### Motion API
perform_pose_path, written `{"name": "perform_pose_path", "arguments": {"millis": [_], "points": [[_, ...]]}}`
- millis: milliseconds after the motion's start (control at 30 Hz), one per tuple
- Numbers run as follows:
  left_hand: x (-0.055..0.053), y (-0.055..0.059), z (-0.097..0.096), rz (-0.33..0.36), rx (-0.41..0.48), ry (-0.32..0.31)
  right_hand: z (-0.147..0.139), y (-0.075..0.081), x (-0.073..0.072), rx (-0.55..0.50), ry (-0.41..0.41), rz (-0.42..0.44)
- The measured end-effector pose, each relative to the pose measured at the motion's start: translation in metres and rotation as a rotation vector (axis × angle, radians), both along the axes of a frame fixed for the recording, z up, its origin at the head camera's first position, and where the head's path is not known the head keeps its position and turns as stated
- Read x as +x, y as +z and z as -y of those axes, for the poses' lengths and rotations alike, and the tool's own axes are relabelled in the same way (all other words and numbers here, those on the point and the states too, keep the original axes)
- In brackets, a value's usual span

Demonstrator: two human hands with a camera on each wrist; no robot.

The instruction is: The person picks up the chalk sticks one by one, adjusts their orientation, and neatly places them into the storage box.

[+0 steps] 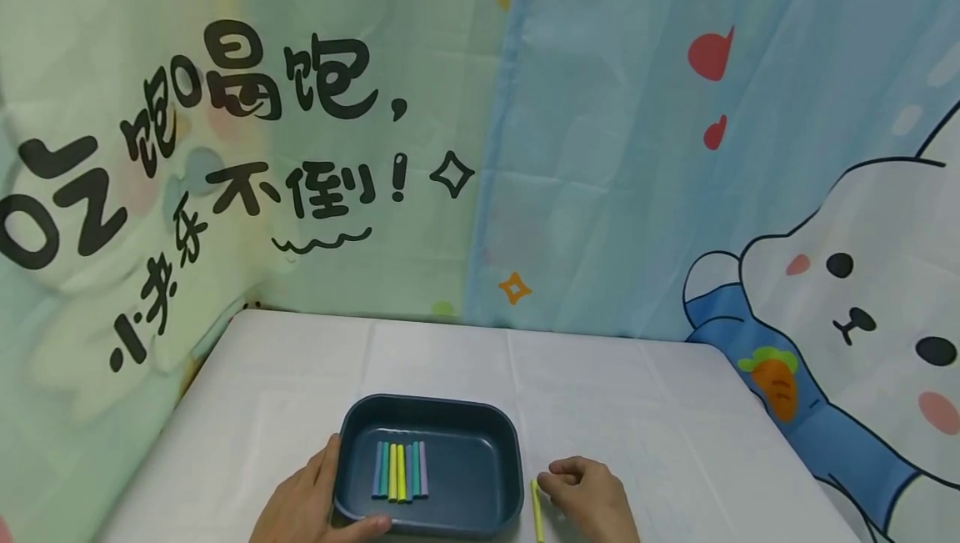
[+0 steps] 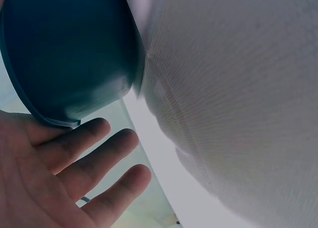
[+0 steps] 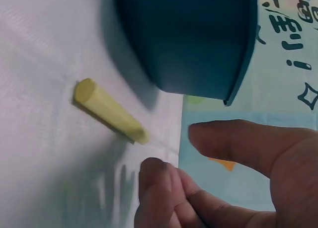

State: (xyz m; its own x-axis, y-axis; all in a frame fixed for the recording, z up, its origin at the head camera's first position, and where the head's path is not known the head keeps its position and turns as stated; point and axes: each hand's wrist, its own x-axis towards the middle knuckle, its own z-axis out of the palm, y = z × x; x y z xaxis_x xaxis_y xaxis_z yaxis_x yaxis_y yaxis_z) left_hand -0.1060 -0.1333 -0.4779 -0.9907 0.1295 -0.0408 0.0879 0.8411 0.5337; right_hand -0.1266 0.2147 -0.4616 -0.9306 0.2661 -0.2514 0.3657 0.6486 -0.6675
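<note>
In the head view, a dark blue tray (image 1: 431,464) sits near the front of the white-clothed surface (image 1: 637,409) with a row of coloured sticks (image 1: 401,471) lying side by side on its floor; the left hand (image 1: 311,505) rests against the tray's near-left corner, thumb laid along the front rim, and the right hand (image 1: 592,497) hovers to the tray's right, fingers loosely curled on nothing, just beside a lone yellow stick (image 1: 537,511) lying on the cloth. In the left wrist view, that hand's fingers (image 2: 84,146) are straight and relaxed under the tray's rim, grasping nothing. In the right wrist view, the yellow stick (image 3: 110,111) lies flat between tray wall and fingertips (image 3: 156,176), untouched. It looks light, stiff and smooth, likely to roll, perhaps brittle like chalk; a gentle pinch across its middle would suit it.
</note>
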Motion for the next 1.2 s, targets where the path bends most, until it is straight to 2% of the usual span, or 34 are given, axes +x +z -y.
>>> {"name": "perform_pose_path", "arguments": {"millis": [233, 533, 867, 1067, 1200], "points": [[0.000, 0.000, 0.000, -0.008, -0.010, -0.001, -0.001, -0.007, 0.002, 0.039, 0.052, 0.000], [0.000, -0.001, -0.001, 0.000, -0.015, 0.005, 0.008, -0.013, 0.002, 0.046, 0.021, 0.050], [0.000, -0.001, 0.000, -0.013, -0.003, 0.006, 0.012, -0.012, 0.001, 0.038, 0.029, 0.053], [0.000, 0.000, 0.001, -0.002, -0.011, 0.006, 0.011, -0.013, -0.002, 0.037, 0.026, 0.062], [-0.001, 0.000, 0.001, 0.010, -0.005, 0.013, 0.006, -0.014, -0.004, 0.021, 0.023, 0.038]]}}
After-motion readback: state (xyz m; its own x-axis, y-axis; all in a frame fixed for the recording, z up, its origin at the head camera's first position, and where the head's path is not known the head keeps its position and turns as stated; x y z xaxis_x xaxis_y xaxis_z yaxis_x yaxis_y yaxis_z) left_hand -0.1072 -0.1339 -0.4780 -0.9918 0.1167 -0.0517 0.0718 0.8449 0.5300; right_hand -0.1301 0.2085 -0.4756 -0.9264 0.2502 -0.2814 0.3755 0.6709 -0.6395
